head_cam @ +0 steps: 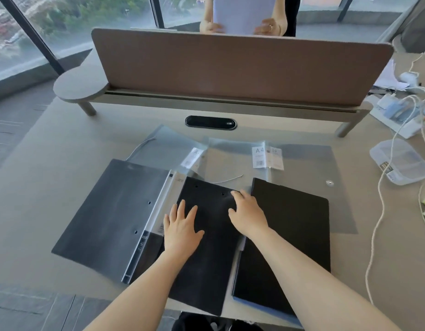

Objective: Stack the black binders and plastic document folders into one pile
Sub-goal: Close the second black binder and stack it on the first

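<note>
Three black binders lie side by side near the table's front edge. The left black binder (111, 211) is tilted, with a clear spine. The middle black binder (206, 254) overlaps it. My left hand (181, 229) rests flat on the middle binder's left part with fingers spread. My right hand (248, 215) lies on its upper right corner, fingers curled over the edge. The right black binder (292, 235) sits beside it. Behind them lie two clear plastic document folders, one at the left (168, 146) and one at the right (307, 161) with an A4 label.
A brown desk divider (230, 68) on a low shelf stands across the back, with a black cable port (210, 122) before it. Another person holds paper behind the divider. At the right are a clear plastic box (400, 161), white cables (378, 211) and clutter.
</note>
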